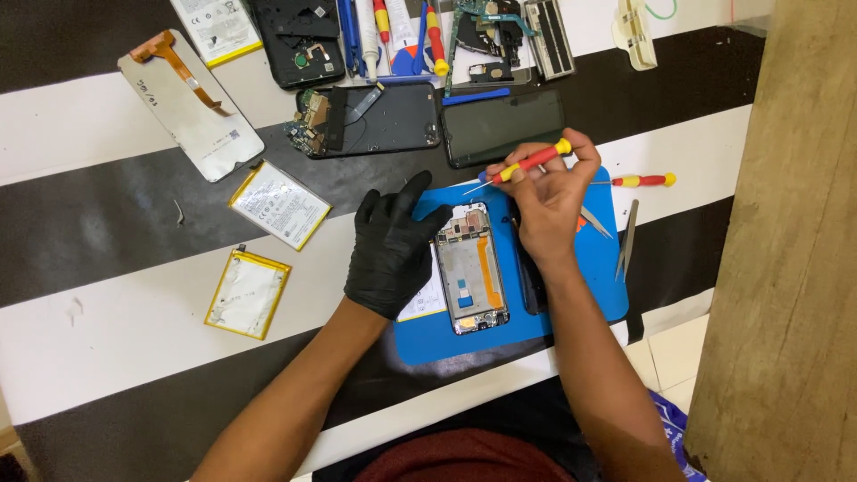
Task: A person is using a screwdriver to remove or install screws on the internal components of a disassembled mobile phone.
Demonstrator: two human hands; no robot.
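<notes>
Head view, repair bench with striped cloth. Left hand (390, 253), in black glove, lies flat on a blue mat (596, 268), fingers spread, thumb touching the left edge of an opened phone frame (471, 268). Right hand (546, 198), bare, pinches a red-and-yellow screwdriver (522, 166) above the frame's top end, tip pointing left. Second screwdriver (644, 180) and tweezers (628, 239) at mat's right. Two batteries (278, 203) (248, 293) lie well left.

Black glove on left hand (390, 246), right hand (547, 203) bare
</notes>
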